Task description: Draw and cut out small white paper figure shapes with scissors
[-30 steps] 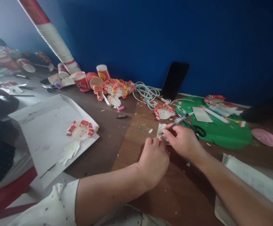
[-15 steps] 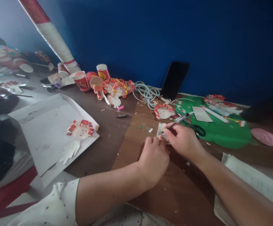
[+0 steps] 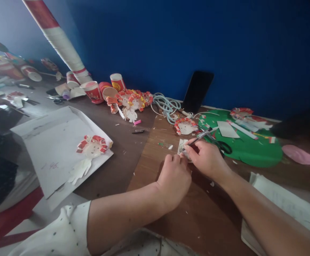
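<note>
My right hand (image 3: 209,158) grips a pen (image 3: 200,136), its tip down on a small piece of white paper (image 3: 180,144). My left hand (image 3: 174,179) is closed, fingers curled, with its fingertips at the paper's near edge, pinning it to the brown table (image 3: 149,170). Part of the paper is hidden behind both hands. Just beyond lies a paper face with a red-and-white curled rim (image 3: 186,127). Black-handled scissors (image 3: 225,147) rest to the right of my right hand, partly covered by it.
A green paper sheet (image 3: 253,153) with scraps and a marker lies right, near a pink oval (image 3: 298,154). A phone (image 3: 199,90) leans on the blue wall beside a coiled cable (image 3: 167,105). Paper cups (image 3: 92,91) stand at the back. Left, a white envelope (image 3: 50,145) bears another paper face.
Both hands keep almost the same place, the pen still on the paper. The view has shifted very slightly. At far left, another person's hand area looks a little different.
</note>
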The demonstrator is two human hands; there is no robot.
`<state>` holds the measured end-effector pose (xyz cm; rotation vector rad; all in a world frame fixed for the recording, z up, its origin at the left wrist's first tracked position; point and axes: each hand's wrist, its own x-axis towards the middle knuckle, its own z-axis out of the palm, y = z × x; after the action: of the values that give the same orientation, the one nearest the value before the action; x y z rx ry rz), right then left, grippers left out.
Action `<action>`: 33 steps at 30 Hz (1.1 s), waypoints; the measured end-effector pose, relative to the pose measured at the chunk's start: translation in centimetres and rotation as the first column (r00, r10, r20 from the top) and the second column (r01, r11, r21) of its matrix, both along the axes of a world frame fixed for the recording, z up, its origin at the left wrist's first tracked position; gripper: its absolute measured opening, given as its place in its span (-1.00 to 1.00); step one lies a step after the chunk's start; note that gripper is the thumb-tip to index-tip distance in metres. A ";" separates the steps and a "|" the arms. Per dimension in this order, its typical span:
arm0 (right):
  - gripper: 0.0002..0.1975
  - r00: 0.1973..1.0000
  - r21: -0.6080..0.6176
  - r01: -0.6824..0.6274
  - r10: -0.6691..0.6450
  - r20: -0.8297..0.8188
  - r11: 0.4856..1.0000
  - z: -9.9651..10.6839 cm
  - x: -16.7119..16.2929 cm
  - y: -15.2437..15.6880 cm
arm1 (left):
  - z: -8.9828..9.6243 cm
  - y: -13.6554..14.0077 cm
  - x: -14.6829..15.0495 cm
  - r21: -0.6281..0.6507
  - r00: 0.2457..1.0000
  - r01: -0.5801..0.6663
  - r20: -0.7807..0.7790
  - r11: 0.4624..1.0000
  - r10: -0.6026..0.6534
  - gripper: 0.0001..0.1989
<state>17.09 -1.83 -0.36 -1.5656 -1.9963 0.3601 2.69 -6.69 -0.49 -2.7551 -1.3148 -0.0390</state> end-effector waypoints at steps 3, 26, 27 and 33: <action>-0.82 1.000 0.012 0.001 -0.001 0.014 1.000 0.0 0.0 0.0 | 0.0 0.1 -0.1 0.001 1.000 0.010 0.004 1.000 -0.010 -0.69; -0.78 0.997 0.073 0.057 -0.052 -0.059 0.996 1.0 0.8 -0.7 | 0.0 0.0 -0.1 0.033 0.999 0.016 -0.035 0.999 -0.015 -0.63; -0.78 0.998 0.074 0.049 -0.045 -0.053 0.996 0.7 0.7 -0.7 | 0.0 0.0 -0.1 0.032 1.000 0.017 -0.025 0.999 -0.016 -0.65; -0.79 0.998 0.119 0.063 -0.059 -0.030 0.991 1.1 1.2 -0.4 | 0.1 0.1 -0.1 0.023 1.000 0.023 -0.019 0.999 -0.023 -0.67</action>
<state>18.29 -2.18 0.69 -1.5350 -1.9087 0.2314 2.63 -6.61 -0.41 -2.7443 -1.2695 -0.0295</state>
